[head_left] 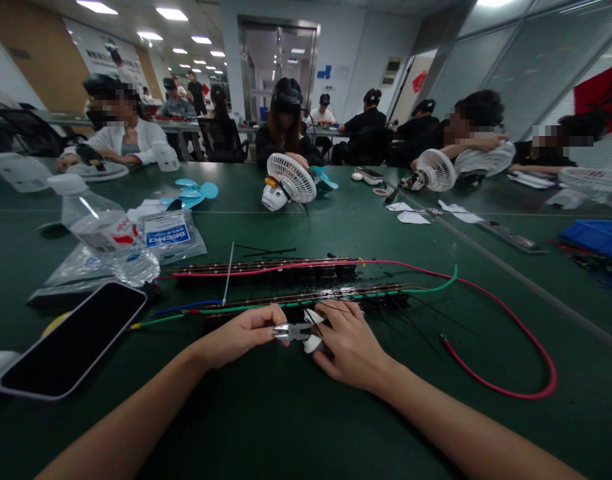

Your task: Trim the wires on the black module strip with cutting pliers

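My right hand is wrapped round the white-and-dark handles of a pair of cutting pliers, whose jaws point left. At the jaws, the fingertips of my left hand are pinched together; what they hold, if anything, is hidden. Just beyond both hands lies a black strip with metal contacts, with a green wire along it. Behind it is a second black strip with a red wire on top. A pale cable tie sticks up at the strips' left part.
A phone and a water bottle stand at left, beside a plastic bag. Thin black cable ties lie around the strips. The red wire loops far right. Across the table, people work on white fans; a blue bin is at right.
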Demonstrator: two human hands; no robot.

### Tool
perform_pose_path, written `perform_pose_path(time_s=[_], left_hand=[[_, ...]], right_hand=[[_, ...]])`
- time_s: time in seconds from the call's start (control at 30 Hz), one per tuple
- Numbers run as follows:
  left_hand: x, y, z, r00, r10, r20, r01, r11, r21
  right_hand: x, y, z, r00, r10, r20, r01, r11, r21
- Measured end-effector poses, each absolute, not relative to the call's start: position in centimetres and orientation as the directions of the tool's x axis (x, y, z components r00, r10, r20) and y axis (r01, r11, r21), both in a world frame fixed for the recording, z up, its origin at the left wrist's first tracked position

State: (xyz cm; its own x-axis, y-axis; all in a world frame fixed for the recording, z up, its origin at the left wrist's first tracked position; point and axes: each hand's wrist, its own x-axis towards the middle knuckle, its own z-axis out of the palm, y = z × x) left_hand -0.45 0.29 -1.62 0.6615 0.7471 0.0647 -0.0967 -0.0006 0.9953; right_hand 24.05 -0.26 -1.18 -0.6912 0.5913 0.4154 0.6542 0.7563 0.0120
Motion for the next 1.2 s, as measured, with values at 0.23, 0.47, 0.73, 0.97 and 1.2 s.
perform_pose_path(time_s=[0.23,0.47,0.73,0.97,1.2], left_hand=[[-0.5,0.3,-1.6,0.672,0.738,0.071,-0.077,-0.025,0.997],[-0.6,0.3,-1.6,0.679,0.73,0.077,-0.121,0.008,0.993],[-0.7,0.2,-1.5,0.673,0.737,0.064,-0.155,0.056,0.986],[-0.6,0.3,-1.5,0.682,0.728,0.067,-0.158,0.057,0.986],[-0.7,0.4,-1.2,0.706,0.705,0.072,-0.046,-0.056,0.997]], right_hand=[[24.1,-0.3,-1.0,-0.7,0.604,0.381,0.658,0.753,0.015],[24.3,-0.3,-0.9,-0.702,0.602,0.381,0.655,0.756,0.013],[24.3,-0.1,-0.9,-0.705,0.591,0.393,0.645,0.765,0.006],[24.3,0.1,-1.4,-0.721,0.538,0.436,0.61,0.792,0.032],[24.6,0.4,-2.0,-0.73,0.487,0.48,0.58,0.813,0.058]])
